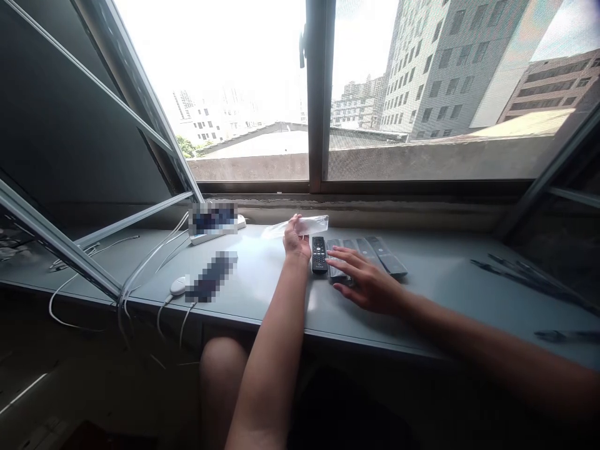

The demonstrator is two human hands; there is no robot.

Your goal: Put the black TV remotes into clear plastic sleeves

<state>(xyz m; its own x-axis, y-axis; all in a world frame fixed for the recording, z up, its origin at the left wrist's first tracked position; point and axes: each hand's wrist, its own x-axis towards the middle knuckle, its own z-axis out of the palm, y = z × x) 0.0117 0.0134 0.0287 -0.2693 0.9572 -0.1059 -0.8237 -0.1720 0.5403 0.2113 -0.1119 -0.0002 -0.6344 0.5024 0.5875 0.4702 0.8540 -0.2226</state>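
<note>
Clear plastic bags are gripped in my left hand, which is closed and raised a little over the desk near the window. Just right of that wrist lies a bare black remote control, buttons up. My right hand is spread, fingers apart, over a remote in a clear sleeve; whether the fingertips touch it I cannot tell. More sleeved remotes lie side by side to the right, partly hidden by that hand.
A white power strip with cables stands at the back left, beside a blurred-out device. A round white charger lies near another blurred device. Metal shelf frames flank the desk. Dark thin pieces lie at right.
</note>
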